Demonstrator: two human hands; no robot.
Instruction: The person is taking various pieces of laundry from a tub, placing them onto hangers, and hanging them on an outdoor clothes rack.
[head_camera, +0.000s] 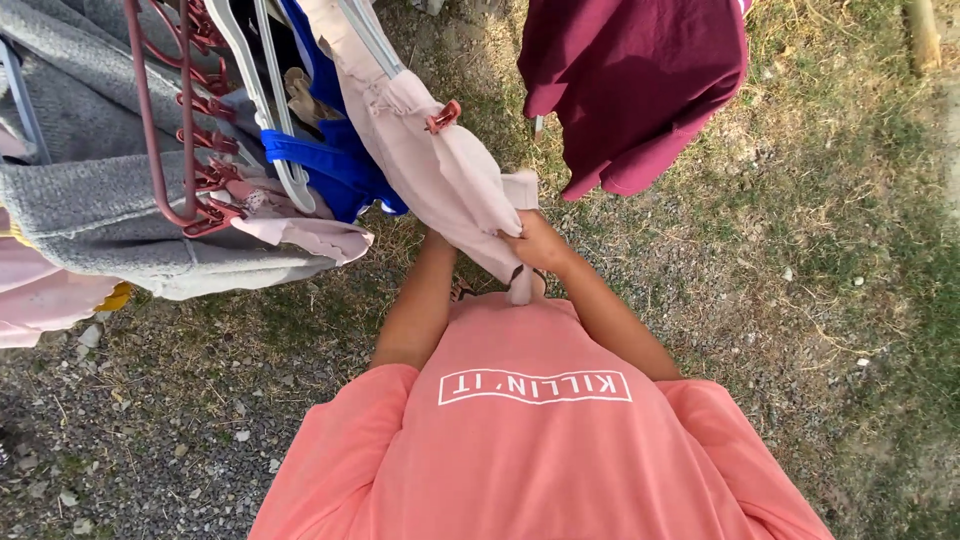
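While looking straight down past the chest, gravel and patchy grass ground (800, 250) spread widest, open and bare to the right and along the lower left, with a pale wooden post edge at the top right corner. Next in size, coral pink shirt (530, 450) filling the lower middle, its shoulders reaching the bottom edge. Above left, grey knitted garment (100, 200) draped thick over the rack, its lower hem hanging free just above the gravel. Top right, maroon shirt (640, 80) hanging with its lower corner loose, well apart from the rack, a clear gap of ground beneath. Between them, pale pink cloth (440, 170) running diagonally from the top down toward the chest, pinned by a reddish clothes peg (442, 117), its frayed lower end gathered at the hands. Behind it, blue garment (335, 165) bunched under white hangers (270, 110), just beside the dark red peg rack (180, 130) with its row of clips. Further left, light pink fabric pressed against the frame edge. Right hand (540, 245) closed, fingers clenched on the lower edge of the pale pink cloth. Left hand (437, 240) raised behind the same cloth, mostly hidden by it, so cannot tell whether clenched or released. Little free space between cloth, chest and rack; open ground to the right.
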